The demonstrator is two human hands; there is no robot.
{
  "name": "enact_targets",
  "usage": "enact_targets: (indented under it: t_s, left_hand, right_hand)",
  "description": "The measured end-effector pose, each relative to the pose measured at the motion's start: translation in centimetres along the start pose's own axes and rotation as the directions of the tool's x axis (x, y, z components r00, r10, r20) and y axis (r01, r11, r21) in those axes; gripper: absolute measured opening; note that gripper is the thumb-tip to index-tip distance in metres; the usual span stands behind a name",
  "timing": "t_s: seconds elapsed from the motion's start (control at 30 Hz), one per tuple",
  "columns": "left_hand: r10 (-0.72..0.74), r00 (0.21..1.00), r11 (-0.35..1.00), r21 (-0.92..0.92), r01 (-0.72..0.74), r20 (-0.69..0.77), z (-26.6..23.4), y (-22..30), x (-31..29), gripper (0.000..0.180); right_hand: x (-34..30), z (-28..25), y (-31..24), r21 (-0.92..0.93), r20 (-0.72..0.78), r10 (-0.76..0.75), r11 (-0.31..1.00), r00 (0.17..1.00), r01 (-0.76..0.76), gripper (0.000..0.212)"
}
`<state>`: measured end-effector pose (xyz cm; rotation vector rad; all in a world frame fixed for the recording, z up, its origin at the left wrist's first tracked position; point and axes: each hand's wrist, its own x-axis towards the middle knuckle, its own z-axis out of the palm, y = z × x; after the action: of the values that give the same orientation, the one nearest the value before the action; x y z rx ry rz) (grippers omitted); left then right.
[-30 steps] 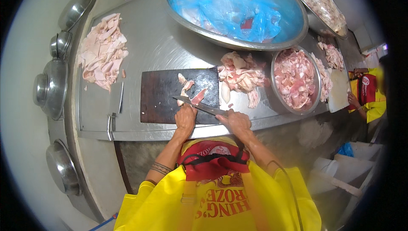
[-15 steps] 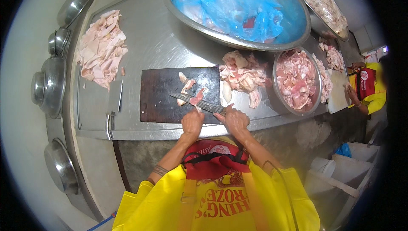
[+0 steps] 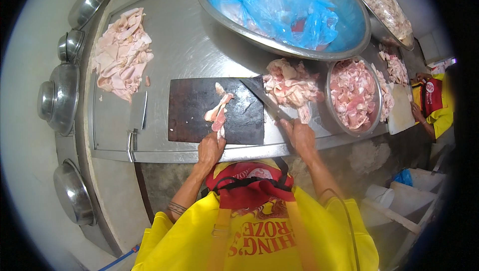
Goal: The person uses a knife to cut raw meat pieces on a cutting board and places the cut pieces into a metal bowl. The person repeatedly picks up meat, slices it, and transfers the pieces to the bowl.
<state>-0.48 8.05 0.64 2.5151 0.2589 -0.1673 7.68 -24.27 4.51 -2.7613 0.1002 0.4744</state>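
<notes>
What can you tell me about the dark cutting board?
The board is a dark brown, nearly black rectangle, seemingly worn wood, lying flat near the front edge of the steel table. A strip of pale pink meat lies on it, held at its near end by the left hand. The knife in the right hand crosses its far right corner.

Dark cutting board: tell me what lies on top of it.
On the dark cutting board lies a strip of raw meat, its near end pinched by the left hand. The knife in the right hand reaches over the far right corner. Anything beneath the meat is hidden.
</notes>
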Motion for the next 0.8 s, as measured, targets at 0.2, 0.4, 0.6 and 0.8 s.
enact_targets:
  t_s: [0.2,0.4,0.6,0.8]
  left_hand:
    - [0.130,0.988,0.896,-0.416,-0.155,-0.089,-4.5,3.9,2.2,0.029]
    - [0.097,0.979,0.703,-0.709,0.059,0.178,-3.4,5.9,6.7,0.026]
    - [0.000,0.969,0.908,-0.407,0.104,0.246,1.1,2.7,7.0,0.031]
    - [-0.047,0.970,0.912,-0.386,0.138,0.238,1.4,2.8,6.0,0.038]
  right_hand:
    - [-1.9,0.8,-0.8,0.128,0.238,0.033,0.990,0.971,-0.065,0.079]
    - [-1.7,2.3,1.1,0.267,0.223,0.052,0.957,0.973,-0.112,0.083]
    - [-2.9,1.9,0.5,0.383,0.192,-0.018,0.922,0.981,-0.058,0.080]
    - [-3.0,2.1,-3.3,0.263,0.296,-0.082,0.965,0.952,0.001,0.079]
